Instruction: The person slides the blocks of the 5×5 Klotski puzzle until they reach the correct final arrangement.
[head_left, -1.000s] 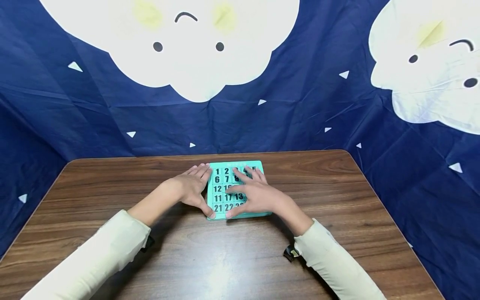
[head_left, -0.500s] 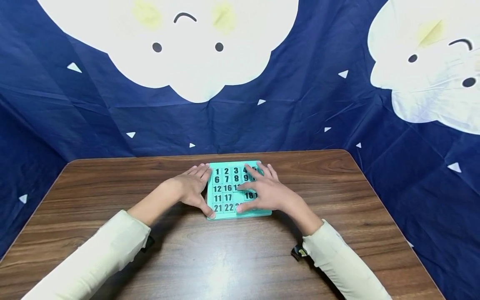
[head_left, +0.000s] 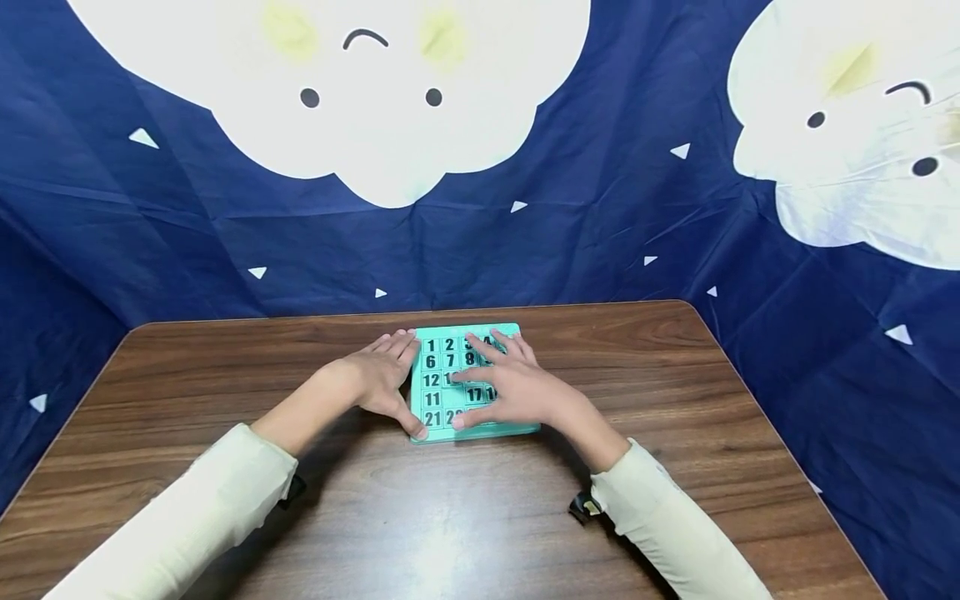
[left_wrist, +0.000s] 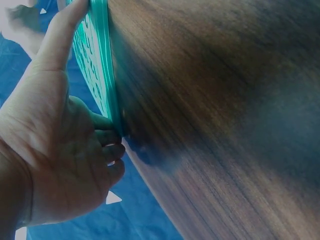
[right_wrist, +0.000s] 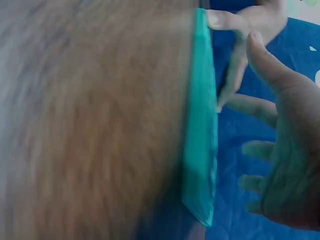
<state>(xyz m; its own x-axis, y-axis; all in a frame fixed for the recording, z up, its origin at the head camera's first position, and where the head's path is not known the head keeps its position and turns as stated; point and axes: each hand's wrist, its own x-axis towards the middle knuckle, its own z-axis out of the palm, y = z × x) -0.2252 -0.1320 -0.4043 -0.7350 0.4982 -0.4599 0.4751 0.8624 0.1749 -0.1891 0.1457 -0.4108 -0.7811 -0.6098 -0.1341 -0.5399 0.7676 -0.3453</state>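
A turquoise sliding number puzzle (head_left: 450, 361) with black numerals lies flat near the table's far edge. My left hand (head_left: 378, 382) holds its left side, thumb on the near-left corner and fingers along the far-left edge; the left wrist view shows those fingers bent against the turquoise frame (left_wrist: 107, 65). Over the right half spreads my right hand (head_left: 517, 392), index fingertip at the 16 tile and thumb near the 22. It hides most right-hand tiles. A bare slot shows between 11 and 17. In the right wrist view the right hand (right_wrist: 295, 160) has its fingers apart.
The brown wood-grain table (head_left: 435, 517) extends around the puzzle, with a light glare in front. Behind it hangs a dark blue cloth (head_left: 330, 250) printed with white clouds and small triangles. Pale sleeves (head_left: 180, 508) cover both forearms.
My right hand went right, then came back left. The 13 tile left the fourth row, and the 17 slid right into its slot, leaving a gap beside 11. The left hand stays put.
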